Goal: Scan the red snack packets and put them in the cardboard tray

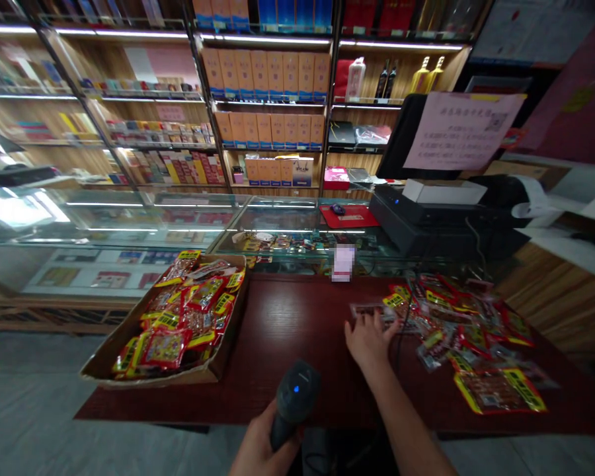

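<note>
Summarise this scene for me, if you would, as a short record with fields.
Left hand: grips a scanner, blue light on
Right hand: on a packet at the left edge of a loose pile; grip unclear
Left on table: open box of red and yellow snacks
Behind: glass counter, shelves

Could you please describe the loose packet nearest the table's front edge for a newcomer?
On the dark red table, find the pile of packets right of the right hand. The packet is brown with yellow ends; unlike its neighbours, it lies closest to the table's front edge.
</note>
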{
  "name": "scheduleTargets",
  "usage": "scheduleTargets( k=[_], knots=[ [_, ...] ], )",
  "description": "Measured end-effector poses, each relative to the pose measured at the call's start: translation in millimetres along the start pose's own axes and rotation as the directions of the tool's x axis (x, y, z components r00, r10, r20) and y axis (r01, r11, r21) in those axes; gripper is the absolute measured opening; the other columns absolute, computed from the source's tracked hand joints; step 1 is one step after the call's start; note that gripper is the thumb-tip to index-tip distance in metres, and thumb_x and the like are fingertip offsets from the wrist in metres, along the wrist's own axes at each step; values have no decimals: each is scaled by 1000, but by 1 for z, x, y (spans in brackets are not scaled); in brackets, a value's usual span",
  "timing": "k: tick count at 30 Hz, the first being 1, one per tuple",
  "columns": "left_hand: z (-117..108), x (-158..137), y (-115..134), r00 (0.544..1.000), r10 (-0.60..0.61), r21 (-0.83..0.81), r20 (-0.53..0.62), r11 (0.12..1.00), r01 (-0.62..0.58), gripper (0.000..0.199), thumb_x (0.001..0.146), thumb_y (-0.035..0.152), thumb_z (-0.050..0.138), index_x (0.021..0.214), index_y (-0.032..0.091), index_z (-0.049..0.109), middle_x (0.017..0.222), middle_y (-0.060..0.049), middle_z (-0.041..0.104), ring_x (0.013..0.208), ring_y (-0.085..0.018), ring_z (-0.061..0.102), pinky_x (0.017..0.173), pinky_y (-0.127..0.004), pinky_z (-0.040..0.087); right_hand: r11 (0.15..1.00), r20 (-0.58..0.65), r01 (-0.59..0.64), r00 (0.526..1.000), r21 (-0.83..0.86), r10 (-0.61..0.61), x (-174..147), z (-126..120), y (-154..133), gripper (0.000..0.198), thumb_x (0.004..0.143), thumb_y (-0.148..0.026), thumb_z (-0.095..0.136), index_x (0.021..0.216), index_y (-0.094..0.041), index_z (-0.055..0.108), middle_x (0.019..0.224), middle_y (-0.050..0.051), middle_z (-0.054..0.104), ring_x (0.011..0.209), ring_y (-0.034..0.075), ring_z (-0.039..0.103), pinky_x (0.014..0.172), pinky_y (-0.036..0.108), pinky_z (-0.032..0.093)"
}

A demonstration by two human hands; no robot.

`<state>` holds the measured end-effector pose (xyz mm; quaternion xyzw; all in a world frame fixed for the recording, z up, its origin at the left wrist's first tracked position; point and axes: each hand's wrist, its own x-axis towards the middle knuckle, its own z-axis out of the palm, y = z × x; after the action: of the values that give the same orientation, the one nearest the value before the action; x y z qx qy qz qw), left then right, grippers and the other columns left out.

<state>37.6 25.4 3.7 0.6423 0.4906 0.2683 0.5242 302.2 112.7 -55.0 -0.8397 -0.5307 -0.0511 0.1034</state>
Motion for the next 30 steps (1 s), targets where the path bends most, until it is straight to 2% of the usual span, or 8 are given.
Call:
scheduleTargets(
  k=[5, 12, 16, 20, 23, 25, 28, 30],
  knots=[
    [1, 0, 4, 999, -17, 46, -29, 999, 19, 21, 78, 24, 62, 91, 12, 73, 86, -5, 75, 83, -23, 65, 82, -28, 52, 967, 15, 176, 983, 185, -182, -19, -13, -43, 32, 96, -35, 49, 110, -17, 72, 112, 15, 70, 115, 31, 57, 113, 70, -6],
    [-4, -5, -16, 993, -38, -32, -110, 999, 35, 24, 77, 36, 70, 89, 15, 73, 72, -2, 70, 81, -24, 64, 79, -29, 54, 988, 124, 77, 988, 131, -94, 12, -11, 7, 50, 89, -33, 63, 136, -17, 56, 129, 18, 62, 124, 33, 53, 107, 57, 28],
    [-1, -5, -24, 994, -52, -56, -99, 997, 47, 23, 78, 38, 69, 84, 16, 72, 57, 2, 59, 71, -21, 62, 68, -26, 54, 987, 210, 109, 969, 121, -133, 17, -7, 22, 41, 86, -36, 67, 123, -19, 64, 113, 14, 67, 111, 31, 61, 97, 47, 39],
    [0, -5, -23, 994, -40, -41, -103, 999, 35, 23, 77, 39, 69, 80, 16, 71, 59, 1, 60, 63, -18, 58, 62, -24, 52, 911, 206, 96, 959, 402, -192, 13, 0, 20, 21, 82, -25, 66, 103, -21, 70, 107, 9, 67, 100, 24, 65, 88, 33, 45],
    [-2, -4, -22, 993, -39, -48, -116, 998, 33, 26, 78, 43, 69, 81, 17, 71, 54, 3, 57, 61, -18, 57, 60, -24, 51, 669, 242, -69, 956, 740, -169, 8, 4, 15, 28, 79, -24, 67, 107, -23, 68, 106, 6, 70, 94, 21, 66, 83, 32, 47],
    [-2, -4, -21, 993, -42, -58, -112, 998, 36, 29, 79, 46, 69, 81, 17, 70, 49, 4, 52, 59, -19, 57, 59, -25, 51, 344, 383, -318, 913, 884, -140, 4, 3, 12, 37, 80, -29, 69, 116, -24, 64, 96, 2, 71, 77, 17, 65, 66, 27, 47],
    [-2, -3, -17, 993, -46, -72, -112, 997, 38, 32, 79, 49, 70, 82, 17, 71, 48, 5, 51, 59, -19, 57, 59, -25, 52, -254, 544, -636, 763, 729, -348, -3, -2, 9, 33, 86, -36, 64, 116, -22, 61, 67, -6, 57, 47, 7, 45, 42, 17, 28],
    [-2, -3, -9, 993, -28, -66, -112, 998, 21, 30, 78, 46, 71, 83, 16, 71, 52, 3, 56, 62, -19, 59, 62, -26, 52, -494, 472, -724, 690, 482, -549, -8, -5, 7, 27, 93, -33, 56, 115, -19, 61, 56, -10, 43, 41, 4, 32, 38, 13, 20]
  ],
)
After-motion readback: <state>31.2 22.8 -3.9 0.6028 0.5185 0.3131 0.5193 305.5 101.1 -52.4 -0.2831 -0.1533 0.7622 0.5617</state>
